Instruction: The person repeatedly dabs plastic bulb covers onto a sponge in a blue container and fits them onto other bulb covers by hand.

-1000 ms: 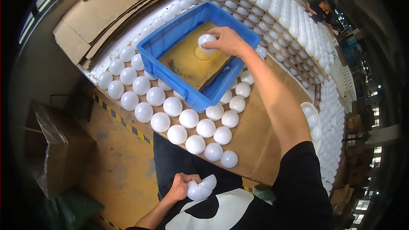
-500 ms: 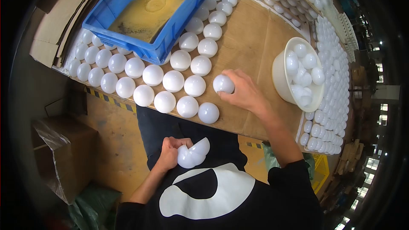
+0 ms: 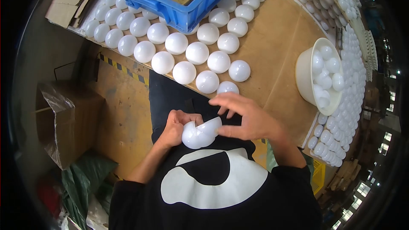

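My left hand is closed around a few white dome-shaped bulb covers nested together at an angle, held low over my lap. One cover's open rim faces up. My right hand is open, fingers apart and curved. Its thumb is beside the upper cover in the stack; I cannot tell if they touch. Beyond its fingers, a bulb cover sits at the table's near edge, partly hidden by the hand. Another bulb cover stands at the right end of the rows on the cardboard-topped table.
A blue crate with a yellowish bottom stands among the rows of covers. At right is a white bucket holding several covers, with dense stacks of covers behind it. A cardboard box stands on the floor at left.
My right hand has let go of a bulb cover, now standing at the end of a row, and has come back toward the stack in my left hand. The view has shifted.
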